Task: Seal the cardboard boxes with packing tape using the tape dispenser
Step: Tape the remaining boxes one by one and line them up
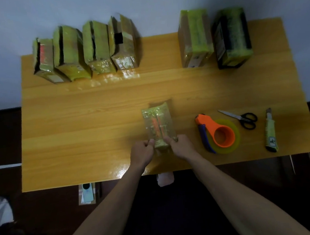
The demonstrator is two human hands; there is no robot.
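Observation:
A small cardboard box (158, 122) wrapped in shiny yellowish tape, with an orange mark on top, lies at the middle front of the wooden table (76, 114). My left hand (143, 151) pinches its near left corner. My right hand (180, 146) grips its near right corner. The orange and blue tape dispenser (217, 133), loaded with a roll of yellowish tape, lies on the table to the right of the box, touched by neither hand.
Several taped boxes (82, 50) with open slits stand in a row at the back left. Two taped boxes (214, 38) stand at the back right. Black-handled scissors (241, 118) and a utility knife (270, 131) lie right of the dispenser.

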